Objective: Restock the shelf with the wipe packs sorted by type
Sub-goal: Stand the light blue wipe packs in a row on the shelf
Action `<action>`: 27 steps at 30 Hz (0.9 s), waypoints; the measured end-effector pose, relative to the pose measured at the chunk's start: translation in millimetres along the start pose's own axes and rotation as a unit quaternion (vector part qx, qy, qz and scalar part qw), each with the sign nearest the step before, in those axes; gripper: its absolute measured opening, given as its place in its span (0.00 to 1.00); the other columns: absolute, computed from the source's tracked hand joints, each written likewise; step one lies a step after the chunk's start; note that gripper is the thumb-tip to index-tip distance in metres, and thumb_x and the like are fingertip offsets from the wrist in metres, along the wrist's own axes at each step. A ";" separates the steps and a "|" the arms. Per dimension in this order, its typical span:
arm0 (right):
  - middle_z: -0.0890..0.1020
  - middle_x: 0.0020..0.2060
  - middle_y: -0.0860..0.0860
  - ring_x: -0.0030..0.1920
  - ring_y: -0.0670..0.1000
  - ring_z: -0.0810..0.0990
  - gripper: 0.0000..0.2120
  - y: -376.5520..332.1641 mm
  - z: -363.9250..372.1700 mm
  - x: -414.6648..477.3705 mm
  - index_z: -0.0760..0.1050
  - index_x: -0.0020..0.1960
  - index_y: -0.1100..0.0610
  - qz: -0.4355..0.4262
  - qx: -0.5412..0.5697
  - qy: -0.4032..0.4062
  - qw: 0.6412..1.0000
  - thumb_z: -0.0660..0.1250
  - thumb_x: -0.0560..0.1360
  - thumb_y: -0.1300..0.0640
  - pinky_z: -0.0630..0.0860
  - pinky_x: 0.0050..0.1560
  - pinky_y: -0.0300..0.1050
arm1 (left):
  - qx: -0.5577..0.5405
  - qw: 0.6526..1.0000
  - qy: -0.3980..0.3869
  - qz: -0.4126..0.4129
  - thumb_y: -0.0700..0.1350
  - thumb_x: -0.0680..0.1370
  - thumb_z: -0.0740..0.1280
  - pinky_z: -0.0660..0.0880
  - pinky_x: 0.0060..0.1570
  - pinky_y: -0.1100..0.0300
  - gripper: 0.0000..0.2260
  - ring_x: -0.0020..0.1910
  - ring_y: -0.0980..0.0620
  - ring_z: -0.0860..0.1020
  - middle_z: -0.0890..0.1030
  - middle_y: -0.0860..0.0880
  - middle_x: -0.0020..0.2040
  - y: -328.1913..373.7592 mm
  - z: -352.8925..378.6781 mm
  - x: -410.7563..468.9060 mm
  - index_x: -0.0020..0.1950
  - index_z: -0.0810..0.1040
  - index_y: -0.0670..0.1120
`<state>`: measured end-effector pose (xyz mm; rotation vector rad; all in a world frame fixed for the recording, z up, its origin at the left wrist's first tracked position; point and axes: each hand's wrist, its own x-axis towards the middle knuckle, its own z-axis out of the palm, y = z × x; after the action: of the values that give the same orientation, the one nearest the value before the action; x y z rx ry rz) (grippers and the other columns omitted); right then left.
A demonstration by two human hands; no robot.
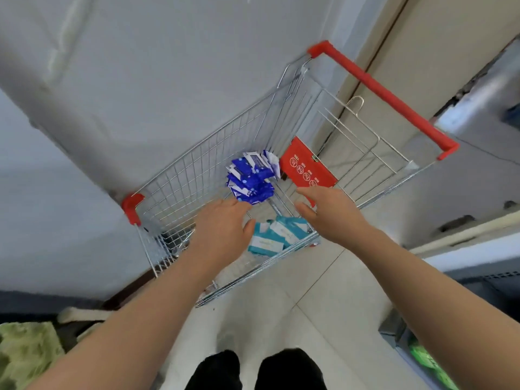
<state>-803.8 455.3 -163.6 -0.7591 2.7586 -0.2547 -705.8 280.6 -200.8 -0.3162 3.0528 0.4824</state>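
Both my left hand (pixel 225 229) and right hand (pixel 329 212) hover spread and empty over the cart (pixel 197 175); grabbing carelessly could mix blue packs (pixel 250 175) with teal packs (pixel 278 235).

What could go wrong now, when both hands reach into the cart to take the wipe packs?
1. The dark blue packs and the teal packs lie close together in the cart; with both the left hand and the right hand open above them, one grab could mix the types.
2. The blue packs are a loose heap, so some may slip out of a grasp.
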 end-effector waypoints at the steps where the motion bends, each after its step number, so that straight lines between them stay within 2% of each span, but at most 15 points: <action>1: 0.79 0.61 0.51 0.59 0.52 0.77 0.17 10.7 6.1 17.2 0.73 0.65 0.51 -0.001 -0.006 -0.014 1.000 0.57 0.81 0.47 0.74 0.57 0.49 | -0.001 1.000 -0.013 -0.006 0.54 0.81 0.58 0.71 0.57 0.55 0.17 0.59 0.50 0.75 0.77 0.51 0.62 -0.8 9.3 15.1 0.67 0.73 0.52; 3: 0.78 0.62 0.51 0.60 0.53 0.76 0.17 32.0 21.3 51.9 0.72 0.67 0.50 -0.009 -0.015 -0.047 0.999 0.58 0.80 0.47 0.74 0.59 0.50 | -0.011 0.999 -0.039 -0.020 0.53 0.80 0.59 0.71 0.55 0.54 0.16 0.58 0.49 0.75 0.77 0.50 0.61 -4.2 30.6 43.0 0.67 0.74 0.52; 6: 0.78 0.63 0.53 0.62 0.55 0.75 0.18 64.2 47.5 104.8 0.71 0.68 0.51 -0.034 -0.012 -0.094 0.995 0.59 0.80 0.48 0.73 0.62 0.51 | -0.024 0.995 -0.086 -0.052 0.53 0.80 0.61 0.71 0.60 0.53 0.16 0.61 0.48 0.74 0.77 0.50 0.63 -12.7 71.6 82.9 0.67 0.73 0.53; 10: 0.79 0.61 0.56 0.61 0.57 0.76 0.17 104.2 87.7 168.9 0.74 0.66 0.58 -0.083 0.020 -0.167 0.982 0.61 0.80 0.53 0.71 0.63 0.53 | -0.064 0.979 -0.149 -0.124 0.52 0.79 0.62 0.70 0.63 0.49 0.17 0.63 0.48 0.73 0.76 0.50 0.65 -22.9 134.8 123.9 0.68 0.72 0.53; 13: 0.80 0.58 0.59 0.58 0.58 0.78 0.16 132.1 127.0 204.8 0.76 0.63 0.60 -0.081 0.037 -0.226 0.970 0.63 0.79 0.55 0.71 0.61 0.54 | -0.109 0.960 -0.184 -0.182 0.50 0.79 0.63 0.69 0.64 0.50 0.18 0.65 0.49 0.71 0.74 0.50 0.66 -29.3 183.8 142.3 0.69 0.70 0.53; 17: 0.77 0.63 0.55 0.61 0.53 0.77 0.20 160.9 186.1 238.2 0.73 0.67 0.57 -0.064 0.069 -0.288 0.953 0.66 0.77 0.53 0.72 0.63 0.49 | -0.151 0.940 -0.215 -0.219 0.48 0.78 0.66 0.69 0.64 0.51 0.18 0.64 0.48 0.71 0.74 0.49 0.65 -37.7 247.9 158.2 0.68 0.72 0.52; 20: 0.80 0.58 0.57 0.59 0.56 0.78 0.17 175.7 230.8 253.8 0.76 0.62 0.61 -0.061 0.056 -0.312 0.946 0.68 0.76 0.55 0.73 0.59 0.52 | -0.154 0.932 -0.249 -0.213 0.46 0.77 0.68 0.69 0.63 0.52 0.18 0.63 0.48 0.72 0.74 0.49 0.65 -47.2 296.0 165.7 0.67 0.72 0.50; 22: 0.80 0.56 0.59 0.58 0.58 0.78 0.17 183.4 256.4 259.4 0.76 0.60 0.64 -0.051 0.059 -0.315 0.946 0.70 0.74 0.56 0.74 0.58 0.54 | -0.138 0.933 -0.267 -0.196 0.47 0.76 0.69 0.68 0.64 0.53 0.22 0.65 0.49 0.70 0.72 0.51 0.66 -53.0 324.8 169.9 0.69 0.70 0.51; 27: 0.80 0.52 0.55 0.53 0.54 0.79 0.20 199.0 306.2 263.2 0.75 0.61 0.60 -0.015 0.069 -0.313 0.947 0.73 0.71 0.57 0.75 0.56 0.50 | -0.044 0.938 -0.329 -0.101 0.50 0.74 0.71 0.67 0.65 0.51 0.29 0.67 0.48 0.68 0.69 0.51 0.70 -62.0 376.1 186.3 0.73 0.64 0.52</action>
<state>-1023.6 456.8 -556.4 -0.6969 2.1071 -0.1706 -874.4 302.7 -589.5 -0.3740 2.3258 0.5715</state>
